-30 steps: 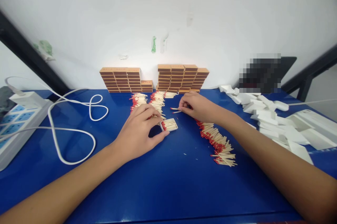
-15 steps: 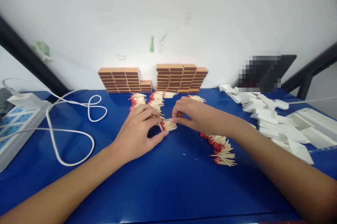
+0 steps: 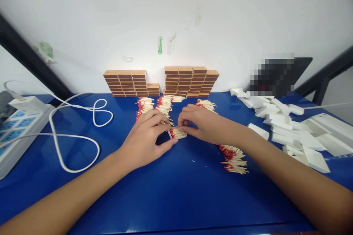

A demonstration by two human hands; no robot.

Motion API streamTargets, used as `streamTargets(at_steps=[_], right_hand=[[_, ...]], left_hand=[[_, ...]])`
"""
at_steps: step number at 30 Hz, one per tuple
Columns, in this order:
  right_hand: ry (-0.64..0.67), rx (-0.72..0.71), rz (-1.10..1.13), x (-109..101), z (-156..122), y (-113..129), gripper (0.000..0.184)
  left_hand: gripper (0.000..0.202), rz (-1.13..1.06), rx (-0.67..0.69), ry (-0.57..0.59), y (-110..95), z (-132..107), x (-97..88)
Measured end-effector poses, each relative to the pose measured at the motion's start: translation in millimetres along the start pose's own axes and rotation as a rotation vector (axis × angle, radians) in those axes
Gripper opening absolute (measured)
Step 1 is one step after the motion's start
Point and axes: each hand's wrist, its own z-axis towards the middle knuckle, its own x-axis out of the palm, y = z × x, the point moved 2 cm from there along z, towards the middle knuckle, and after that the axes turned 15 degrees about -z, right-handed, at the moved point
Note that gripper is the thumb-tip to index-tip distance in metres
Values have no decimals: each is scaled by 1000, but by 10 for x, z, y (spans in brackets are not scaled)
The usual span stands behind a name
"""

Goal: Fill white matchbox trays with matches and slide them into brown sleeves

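Note:
A small white matchbox tray [image 3: 178, 133] filled with red-tipped matches lies on the blue table [image 3: 176, 191]. My left hand [image 3: 146, 139] curls round its left end, thumb and fingers closed on it. My right hand [image 3: 202, 124] presses on the tray's right end with pinched fingers. Rows of loose red-tipped matches [image 3: 164, 105] lie just behind the hands. Another band of matches [image 3: 233, 157] runs under my right forearm.
Two stacks of brown matchboxes [image 3: 161, 82] stand against the white wall. A heap of white empty trays [image 3: 289, 128] covers the right side. On the left sit a power strip [image 3: 16, 128] and a looping white cable [image 3: 74, 132].
My right hand left the loose matches behind the tray and came down onto the tray's right end. My left hand stayed on the tray.

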Motion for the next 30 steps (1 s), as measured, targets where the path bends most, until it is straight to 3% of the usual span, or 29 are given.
streamTargets(at_steps=[20,26,30], right_hand=[[-11,46,99,132,41,34,10],[-6,-41,125,77,6,35,12],[-14,9,103,62,4,32,12]], left_hand=[[19,-14,-23,37,5,-24,25],[20,-12,-30,53,15,-27,28],[20,-6,-36,58,12,-28,26]])
